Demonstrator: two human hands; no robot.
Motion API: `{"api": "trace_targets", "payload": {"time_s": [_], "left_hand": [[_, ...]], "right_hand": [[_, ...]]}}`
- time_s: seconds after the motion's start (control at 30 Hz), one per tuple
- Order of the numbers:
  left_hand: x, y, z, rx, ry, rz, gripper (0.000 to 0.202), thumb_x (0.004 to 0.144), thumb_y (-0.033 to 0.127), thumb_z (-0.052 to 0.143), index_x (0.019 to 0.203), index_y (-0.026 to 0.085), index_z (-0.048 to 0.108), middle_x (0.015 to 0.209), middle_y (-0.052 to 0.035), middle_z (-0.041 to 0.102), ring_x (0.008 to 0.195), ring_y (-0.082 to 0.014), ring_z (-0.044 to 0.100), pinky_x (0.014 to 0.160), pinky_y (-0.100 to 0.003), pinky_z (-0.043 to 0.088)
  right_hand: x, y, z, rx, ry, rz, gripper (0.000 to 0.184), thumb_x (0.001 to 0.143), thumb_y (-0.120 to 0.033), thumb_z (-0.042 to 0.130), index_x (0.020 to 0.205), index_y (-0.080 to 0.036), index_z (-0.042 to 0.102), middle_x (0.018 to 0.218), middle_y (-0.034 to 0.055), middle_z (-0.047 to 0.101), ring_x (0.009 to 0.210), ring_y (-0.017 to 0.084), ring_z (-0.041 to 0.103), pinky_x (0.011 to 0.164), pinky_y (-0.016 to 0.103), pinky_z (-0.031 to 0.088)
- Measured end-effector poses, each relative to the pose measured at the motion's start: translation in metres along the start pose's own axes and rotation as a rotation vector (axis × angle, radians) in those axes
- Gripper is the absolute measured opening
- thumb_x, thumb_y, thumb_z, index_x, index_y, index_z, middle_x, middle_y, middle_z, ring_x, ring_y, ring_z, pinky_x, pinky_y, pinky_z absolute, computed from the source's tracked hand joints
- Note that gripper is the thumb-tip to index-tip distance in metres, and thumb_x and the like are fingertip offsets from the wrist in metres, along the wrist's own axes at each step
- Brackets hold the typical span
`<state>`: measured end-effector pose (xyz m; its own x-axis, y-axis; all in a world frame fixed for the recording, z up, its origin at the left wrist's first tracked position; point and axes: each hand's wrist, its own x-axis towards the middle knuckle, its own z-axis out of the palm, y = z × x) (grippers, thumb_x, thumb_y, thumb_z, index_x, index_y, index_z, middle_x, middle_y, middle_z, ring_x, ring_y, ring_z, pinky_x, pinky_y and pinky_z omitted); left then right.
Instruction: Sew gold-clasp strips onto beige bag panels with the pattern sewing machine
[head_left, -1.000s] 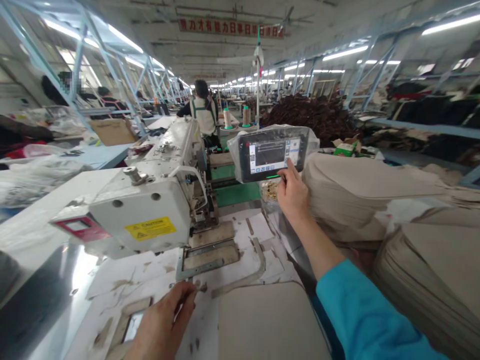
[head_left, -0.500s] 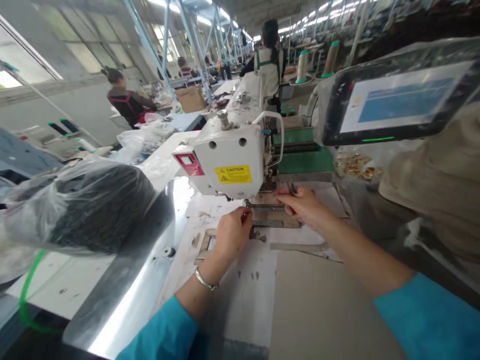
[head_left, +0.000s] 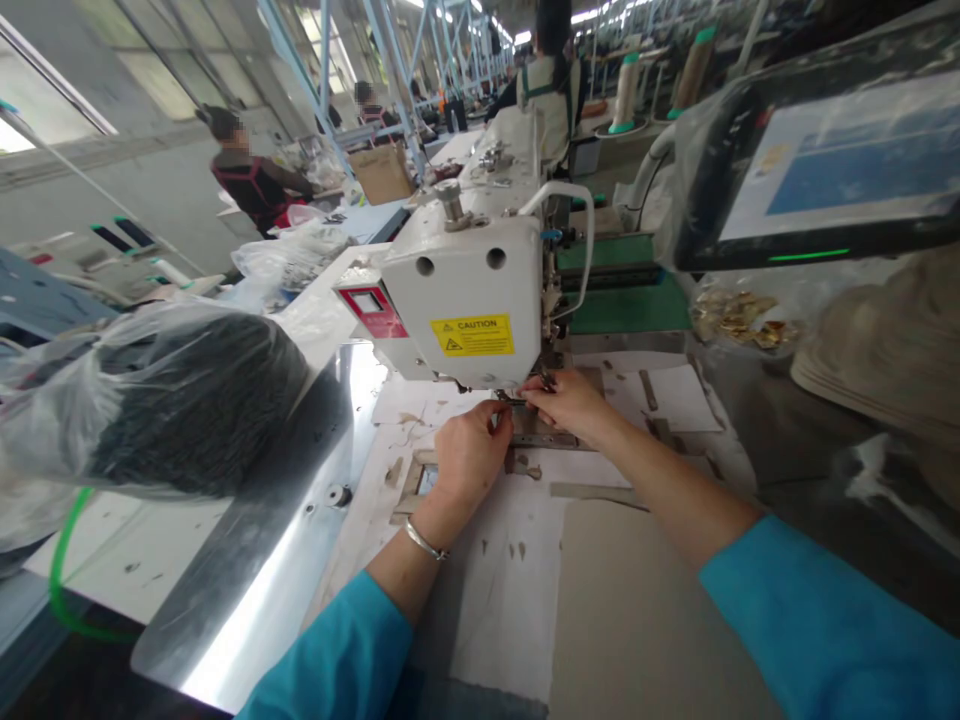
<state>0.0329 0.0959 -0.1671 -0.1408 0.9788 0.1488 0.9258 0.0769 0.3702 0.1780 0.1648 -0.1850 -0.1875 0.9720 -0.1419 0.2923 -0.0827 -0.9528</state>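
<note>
Under the head of a white sewing machine [head_left: 461,285], both my hands meet near the needle area. My left hand [head_left: 471,450] is closed in a pinch, thumb against fingers; what lies between the fingertips is too small to make out. Close beside it on the right, my right hand [head_left: 574,405] has its fingers wrapped round a small dark metal tool [head_left: 548,381], mostly hidden by the fingers. Its fingertips nearly touch those of the left. A flat metal clamp bar [head_left: 544,440] lies just below the hands, over brownish material.
A plastic-wrapped dark bundle [head_left: 187,400] sits left. A screen [head_left: 840,170] overhangs the right, above a bag of gold-coloured metal pieces [head_left: 746,318]. Small scraps dot the white paper [head_left: 510,590]; a beige sheet [head_left: 645,620] lies in front. Other people sit and stand farther back.
My right hand has moved left with the dark tool, closer to the left fingertips under the machine head. My left hand stays pinched in nearly the same place. The view has shifted slightly.
</note>
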Motion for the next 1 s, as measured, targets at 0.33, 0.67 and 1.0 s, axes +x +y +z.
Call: {"api": "trace_targets", "payload": {"time_s": [0.33, 0.67, 1.0], "left_hand": [[0.0029, 0.0007, 0.0035, 0.003, 0.059, 0.013, 0.024, 0.091, 0.035, 0.056, 0.105, 0.028, 0.074, 0.069, -0.0001, 0.07, 0.064, -0.0155, 0.063, 0.061, -0.026, 0.033], [0.003, -0.0053, 0.0084, -0.069, 0.032, 0.055, 0.024, 0.094, 0.036, 0.055, 0.107, 0.027, 0.073, 0.07, -0.0002, 0.07, 0.063, -0.0141, 0.062, 0.062, -0.024, 0.035], [0.0045, -0.0015, 0.0072, 0.017, -0.007, 0.05, 0.023, 0.092, 0.035, 0.055, 0.103, 0.029, 0.075, 0.082, -0.0032, 0.075, 0.076, -0.0199, 0.069, 0.064, -0.027, 0.038]], "right_hand": [[0.0038, 0.0066, -0.0001, -0.081, -0.033, -0.078, 0.014, 0.078, -0.017, 0.059, 0.08, -0.017, 0.072, 0.05, -0.0036, 0.056, 0.039, 0.008, 0.044, 0.039, 0.02, 0.029], [0.0045, 0.007, 0.0002, -0.152, 0.017, -0.206, 0.017, 0.063, -0.004, 0.063, 0.073, -0.018, 0.062, 0.064, -0.004, 0.061, 0.059, 0.011, 0.055, 0.058, 0.021, 0.043], [-0.0011, -0.002, 0.0016, -0.304, 0.092, -0.223, 0.01, 0.07, -0.01, 0.064, 0.065, -0.019, 0.064, 0.063, -0.0004, 0.066, 0.06, 0.014, 0.058, 0.059, 0.024, 0.04]]}}
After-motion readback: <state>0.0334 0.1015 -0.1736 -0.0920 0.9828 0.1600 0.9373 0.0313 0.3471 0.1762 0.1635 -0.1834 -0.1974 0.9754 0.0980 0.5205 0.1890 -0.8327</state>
